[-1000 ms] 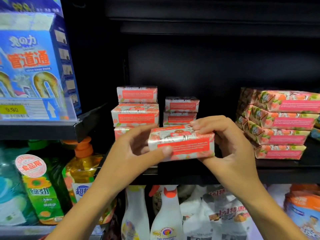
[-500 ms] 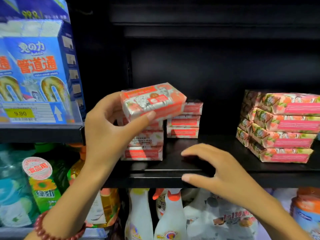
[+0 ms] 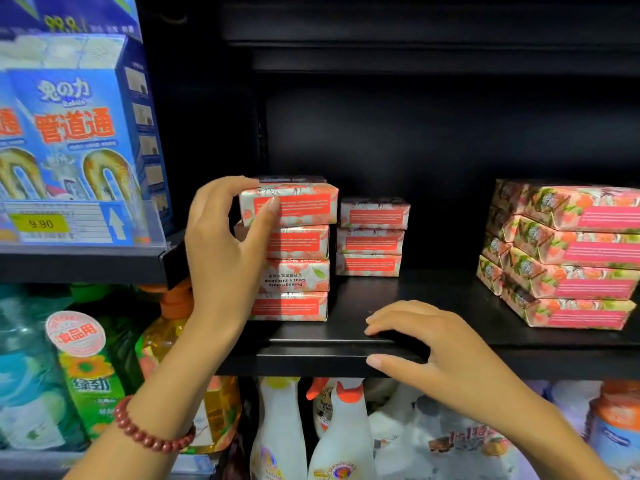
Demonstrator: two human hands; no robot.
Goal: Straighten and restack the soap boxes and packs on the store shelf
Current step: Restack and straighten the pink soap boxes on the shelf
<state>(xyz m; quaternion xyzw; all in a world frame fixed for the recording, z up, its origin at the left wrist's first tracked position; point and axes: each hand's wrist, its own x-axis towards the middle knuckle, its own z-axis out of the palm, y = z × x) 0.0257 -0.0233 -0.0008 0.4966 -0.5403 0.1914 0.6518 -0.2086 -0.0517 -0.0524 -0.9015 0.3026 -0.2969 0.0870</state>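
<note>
A pink-and-white soap box (image 3: 298,206) lies on top of the front left stack (image 3: 294,271) on the black shelf (image 3: 450,344). My left hand (image 3: 221,251) grips that top box, fingers over its top and thumb on its front face. Behind and to the right stands a shorter stack of three boxes (image 3: 372,237). At the right sits a pile of larger wrapped soap packs (image 3: 568,254), slightly fanned. My right hand (image 3: 433,344) rests on the shelf's front lip with fingers loosely spread, holding nothing.
Blue drain-cleaner boxes (image 3: 79,133) stand on a higher shelf at left with a yellow price tag (image 3: 38,223). Below are green and yellow detergent bottles (image 3: 90,372) and white spray bottles (image 3: 343,434). Bare shelf lies between the stacks and the packs.
My left hand carried the soap box up and set it level on the front left stack. My right hand let go of it and came down onto the shelf's front edge.
</note>
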